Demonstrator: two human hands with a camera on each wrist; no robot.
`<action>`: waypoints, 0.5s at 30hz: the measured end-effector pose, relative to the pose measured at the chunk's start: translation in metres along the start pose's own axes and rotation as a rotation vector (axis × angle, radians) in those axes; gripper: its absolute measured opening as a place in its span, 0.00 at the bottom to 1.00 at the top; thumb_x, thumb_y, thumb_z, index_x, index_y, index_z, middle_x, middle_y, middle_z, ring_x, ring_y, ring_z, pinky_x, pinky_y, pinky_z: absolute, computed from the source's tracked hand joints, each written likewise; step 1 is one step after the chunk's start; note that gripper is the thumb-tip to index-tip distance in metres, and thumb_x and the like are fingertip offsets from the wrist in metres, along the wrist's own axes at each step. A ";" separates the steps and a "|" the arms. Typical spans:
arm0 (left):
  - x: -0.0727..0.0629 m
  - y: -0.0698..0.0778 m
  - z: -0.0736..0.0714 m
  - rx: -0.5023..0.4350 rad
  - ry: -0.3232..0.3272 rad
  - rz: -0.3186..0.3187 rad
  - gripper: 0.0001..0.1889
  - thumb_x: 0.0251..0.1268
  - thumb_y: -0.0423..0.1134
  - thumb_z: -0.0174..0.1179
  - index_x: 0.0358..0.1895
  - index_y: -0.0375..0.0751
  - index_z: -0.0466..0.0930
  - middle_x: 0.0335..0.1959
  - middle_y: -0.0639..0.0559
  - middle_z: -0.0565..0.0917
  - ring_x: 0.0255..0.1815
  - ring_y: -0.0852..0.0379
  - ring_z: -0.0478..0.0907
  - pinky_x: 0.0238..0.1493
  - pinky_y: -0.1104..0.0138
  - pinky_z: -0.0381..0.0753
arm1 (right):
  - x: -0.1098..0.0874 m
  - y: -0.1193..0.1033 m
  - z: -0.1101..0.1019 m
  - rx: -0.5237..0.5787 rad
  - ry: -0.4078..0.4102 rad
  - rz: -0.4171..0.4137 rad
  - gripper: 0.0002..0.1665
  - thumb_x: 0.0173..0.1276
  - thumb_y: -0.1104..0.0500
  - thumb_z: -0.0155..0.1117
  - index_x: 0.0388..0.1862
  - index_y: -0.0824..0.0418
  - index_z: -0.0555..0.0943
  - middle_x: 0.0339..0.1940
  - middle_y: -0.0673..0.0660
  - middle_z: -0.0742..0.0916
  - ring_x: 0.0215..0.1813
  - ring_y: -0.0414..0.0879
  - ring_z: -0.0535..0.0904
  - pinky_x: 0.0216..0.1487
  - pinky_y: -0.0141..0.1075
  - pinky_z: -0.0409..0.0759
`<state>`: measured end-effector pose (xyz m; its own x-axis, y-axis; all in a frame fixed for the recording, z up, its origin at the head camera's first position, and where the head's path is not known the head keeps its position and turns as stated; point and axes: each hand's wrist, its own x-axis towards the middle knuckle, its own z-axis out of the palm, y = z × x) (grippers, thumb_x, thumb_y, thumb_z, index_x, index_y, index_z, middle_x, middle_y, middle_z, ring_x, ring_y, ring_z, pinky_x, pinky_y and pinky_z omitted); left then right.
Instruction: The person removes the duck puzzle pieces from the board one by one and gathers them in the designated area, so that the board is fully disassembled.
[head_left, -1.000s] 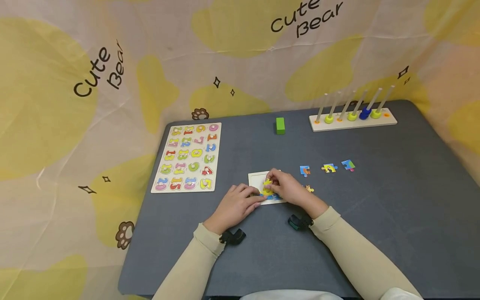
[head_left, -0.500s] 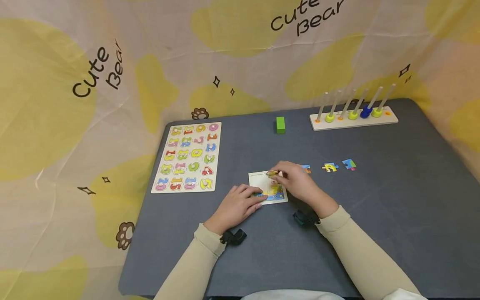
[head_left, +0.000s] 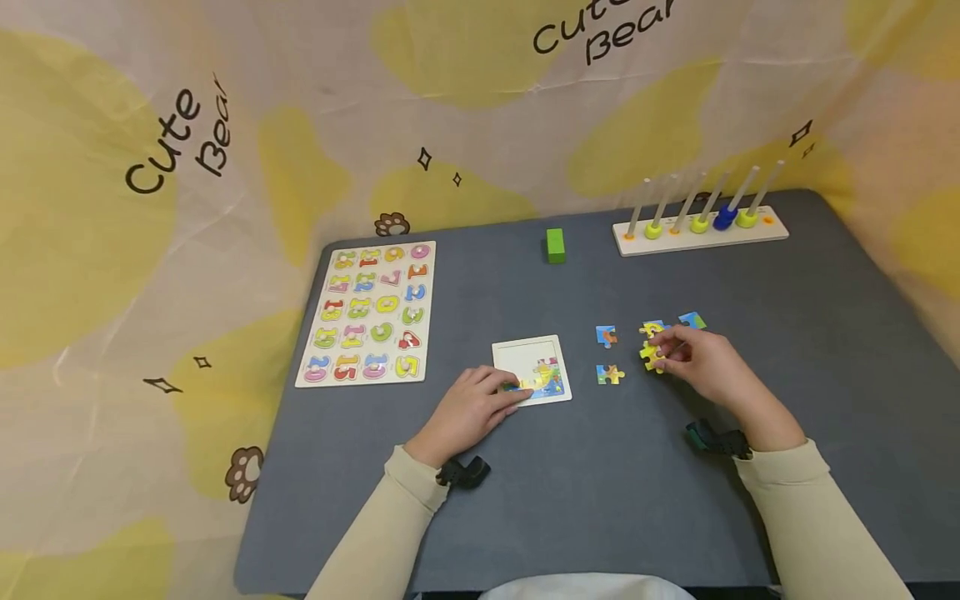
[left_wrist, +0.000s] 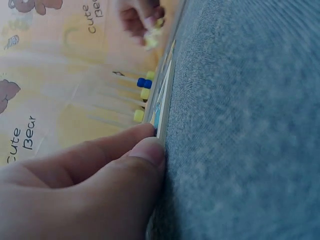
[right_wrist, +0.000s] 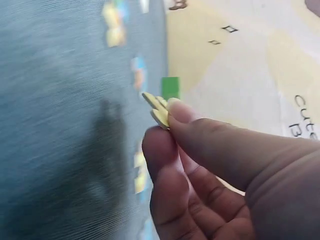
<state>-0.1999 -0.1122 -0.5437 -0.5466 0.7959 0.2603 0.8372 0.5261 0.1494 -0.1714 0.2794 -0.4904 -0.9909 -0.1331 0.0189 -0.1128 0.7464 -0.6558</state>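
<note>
A yellow jigsaw piece (head_left: 650, 358) is pinched between the thumb and fingertips of my right hand (head_left: 705, 367). The right wrist view shows this piece (right_wrist: 156, 108) edge-on and raised off the table. My left hand (head_left: 467, 414) holds the near left corner of a small white puzzle board (head_left: 517, 357), thumb at its edge and fingers on top. Colourful pieces fill the board's lower right part; its upper left is bare, and the fingers hide the lower left. Loose jigsaw pieces lie to its right: two close by (head_left: 606, 336), and others beyond my right fingers, one partly covered.
A number puzzle board (head_left: 375, 317) lies at the left of the dark table (head_left: 592, 517). At the back stand a green block (head_left: 555, 247) and a white base with upright pegs (head_left: 705, 237) carrying yellow and blue beads. Patterned cloth hangs behind.
My right hand has moved from above the puzzle board rightward to the loose pieces, still pinching the yellow jigsaw piece. My left hand has stayed on the board.
</note>
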 end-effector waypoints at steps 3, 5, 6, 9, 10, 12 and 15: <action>0.000 -0.001 -0.001 0.000 -0.008 -0.005 0.17 0.79 0.45 0.62 0.66 0.60 0.85 0.59 0.56 0.80 0.59 0.56 0.73 0.61 0.58 0.71 | -0.005 0.009 0.004 -0.002 -0.023 0.017 0.16 0.66 0.66 0.77 0.51 0.68 0.85 0.37 0.55 0.86 0.38 0.49 0.81 0.36 0.34 0.78; -0.001 -0.001 -0.001 -0.001 -0.001 -0.005 0.17 0.79 0.45 0.62 0.65 0.60 0.86 0.59 0.56 0.81 0.59 0.56 0.74 0.61 0.58 0.71 | -0.006 0.011 0.005 -0.016 -0.016 0.015 0.16 0.66 0.66 0.77 0.51 0.68 0.86 0.36 0.55 0.85 0.37 0.49 0.80 0.36 0.36 0.77; -0.001 -0.001 -0.001 -0.002 0.008 -0.002 0.16 0.78 0.45 0.63 0.65 0.60 0.86 0.58 0.56 0.81 0.59 0.55 0.74 0.61 0.58 0.72 | -0.006 0.012 0.006 -0.026 -0.010 0.014 0.16 0.66 0.66 0.77 0.51 0.69 0.86 0.35 0.55 0.85 0.37 0.49 0.79 0.36 0.37 0.77; -0.001 -0.001 -0.001 -0.010 0.036 0.009 0.16 0.76 0.44 0.66 0.62 0.58 0.88 0.58 0.56 0.82 0.59 0.55 0.74 0.60 0.58 0.72 | -0.006 0.014 0.007 -0.062 0.010 0.008 0.15 0.65 0.66 0.78 0.49 0.70 0.86 0.35 0.55 0.85 0.36 0.50 0.78 0.37 0.40 0.76; 0.000 -0.001 -0.001 -0.012 0.043 0.013 0.15 0.76 0.44 0.66 0.61 0.58 0.89 0.58 0.56 0.82 0.59 0.55 0.74 0.60 0.58 0.72 | -0.006 0.014 0.007 -0.072 0.013 0.009 0.15 0.65 0.66 0.78 0.48 0.70 0.87 0.35 0.56 0.85 0.36 0.50 0.78 0.37 0.41 0.76; 0.000 -0.001 -0.001 -0.019 0.055 0.022 0.14 0.75 0.43 0.67 0.60 0.56 0.90 0.58 0.57 0.82 0.59 0.55 0.74 0.61 0.58 0.72 | -0.006 0.015 0.007 -0.094 0.016 0.010 0.14 0.65 0.65 0.78 0.47 0.70 0.87 0.34 0.56 0.85 0.36 0.50 0.78 0.37 0.43 0.76; 0.000 0.000 -0.001 -0.021 0.052 0.028 0.14 0.75 0.44 0.67 0.59 0.56 0.90 0.59 0.58 0.83 0.60 0.55 0.74 0.61 0.59 0.72 | -0.008 0.016 0.007 -0.119 0.014 0.006 0.13 0.65 0.65 0.78 0.46 0.71 0.88 0.33 0.56 0.84 0.35 0.50 0.77 0.37 0.45 0.75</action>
<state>-0.2001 -0.1127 -0.5431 -0.5214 0.7936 0.3136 0.8528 0.4968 0.1607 -0.1650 0.2874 -0.5065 -0.9925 -0.1194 0.0262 -0.1134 0.8192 -0.5621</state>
